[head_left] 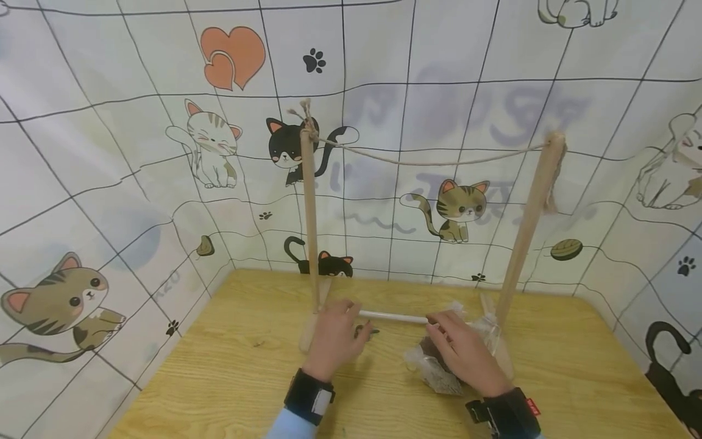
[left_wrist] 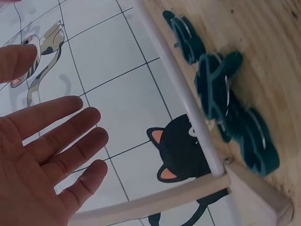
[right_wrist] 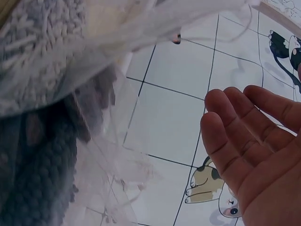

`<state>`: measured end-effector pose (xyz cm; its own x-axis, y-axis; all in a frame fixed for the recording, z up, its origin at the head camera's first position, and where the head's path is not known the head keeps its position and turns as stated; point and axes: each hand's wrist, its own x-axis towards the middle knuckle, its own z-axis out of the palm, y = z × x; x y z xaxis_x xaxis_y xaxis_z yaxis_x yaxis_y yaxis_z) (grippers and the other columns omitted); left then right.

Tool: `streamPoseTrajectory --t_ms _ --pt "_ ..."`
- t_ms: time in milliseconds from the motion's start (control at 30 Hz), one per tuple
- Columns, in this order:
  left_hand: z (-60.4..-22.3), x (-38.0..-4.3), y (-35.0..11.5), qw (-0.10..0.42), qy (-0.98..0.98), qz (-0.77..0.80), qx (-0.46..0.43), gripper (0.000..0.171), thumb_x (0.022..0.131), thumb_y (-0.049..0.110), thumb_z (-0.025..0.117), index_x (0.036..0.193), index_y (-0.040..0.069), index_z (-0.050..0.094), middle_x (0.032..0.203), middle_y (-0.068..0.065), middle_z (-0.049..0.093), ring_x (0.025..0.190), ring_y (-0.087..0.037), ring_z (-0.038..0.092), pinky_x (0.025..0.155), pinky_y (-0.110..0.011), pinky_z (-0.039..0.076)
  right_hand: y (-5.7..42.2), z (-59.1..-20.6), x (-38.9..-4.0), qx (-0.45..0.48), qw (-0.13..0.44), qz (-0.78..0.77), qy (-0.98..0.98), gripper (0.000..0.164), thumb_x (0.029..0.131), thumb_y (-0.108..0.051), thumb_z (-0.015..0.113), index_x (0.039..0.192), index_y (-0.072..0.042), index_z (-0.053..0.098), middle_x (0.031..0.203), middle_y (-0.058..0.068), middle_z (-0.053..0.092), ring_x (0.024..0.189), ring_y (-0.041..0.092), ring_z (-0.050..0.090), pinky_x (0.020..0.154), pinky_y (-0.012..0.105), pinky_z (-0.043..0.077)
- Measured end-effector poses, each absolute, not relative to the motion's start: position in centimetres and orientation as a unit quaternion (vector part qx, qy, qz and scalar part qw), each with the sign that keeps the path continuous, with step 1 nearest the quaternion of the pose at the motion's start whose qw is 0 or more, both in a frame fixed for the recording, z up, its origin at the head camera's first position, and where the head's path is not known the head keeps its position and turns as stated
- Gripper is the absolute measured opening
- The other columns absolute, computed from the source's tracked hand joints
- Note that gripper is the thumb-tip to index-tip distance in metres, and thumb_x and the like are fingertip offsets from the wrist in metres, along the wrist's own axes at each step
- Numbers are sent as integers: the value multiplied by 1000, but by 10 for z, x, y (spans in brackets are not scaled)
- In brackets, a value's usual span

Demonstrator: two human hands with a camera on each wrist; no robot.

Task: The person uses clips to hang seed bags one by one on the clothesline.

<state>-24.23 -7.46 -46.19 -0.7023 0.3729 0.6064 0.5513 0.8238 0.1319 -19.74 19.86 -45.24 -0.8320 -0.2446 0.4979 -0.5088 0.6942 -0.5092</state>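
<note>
My left hand (head_left: pixel 336 335) hovers over the table near the left end of a white rod (head_left: pixel 395 316), its fingers loosely extended. In the left wrist view the fingers (left_wrist: pixel 77 136) are spread and hold nothing. Several dark green clips (left_wrist: pixel 214 87) lie on the wood beside the rod, partly under that hand in the head view. My right hand (head_left: pixel 466 350) is over clear plastic bags (head_left: pixel 439 375) near the rod's right end. Its fingers (right_wrist: pixel 221 146) are slightly bent around nothing. One bag shows pale, short pieces (right_wrist: pixel 42 37); below is a dark, bumpy thing (right_wrist: pixel 42 165).
Two wooden posts, left (head_left: pixel 310 213) and right (head_left: pixel 529 231), stand on flat feet, with a sagging string (head_left: pixel 428 163) tied between their tops. The rod spans low between them. Behind the wooden table (head_left: pixel 230 378) hangs a cat-print cloth (head_left: pixel 373 103).
</note>
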Motion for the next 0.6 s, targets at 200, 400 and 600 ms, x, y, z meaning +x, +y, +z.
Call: streamPoseTrajectory --t_ms 200,400,600 --pt "-471 -246 -64 254 -922 -153 -247 40 93 37 74 116 4 75 111 -12 72 101 -27 67 86 -43 55 187 -458 -199 210 194 341 -896 23 108 -19 56 124 -8 69 107 -5 65 90 8 64 71 28 56" --pt "-480 -251 -56 240 -928 -148 -245 22 88 30 81 93 9 75 94 -5 68 83 -19 60 72 -32 47 177 -465 -203 230 202 354 -884 14 106 -14 59 114 -16 69 96 -10 59 80 2 56 64 24 50" --pt "-489 -257 -50 215 -942 -125 -226 23 86 31 83 90 9 76 91 -3 66 85 -20 60 74 -35 48 170 -473 -206 241 184 381 -873 14 106 -13 58 115 -16 69 89 -13 53 71 -1 48 59 22 43"
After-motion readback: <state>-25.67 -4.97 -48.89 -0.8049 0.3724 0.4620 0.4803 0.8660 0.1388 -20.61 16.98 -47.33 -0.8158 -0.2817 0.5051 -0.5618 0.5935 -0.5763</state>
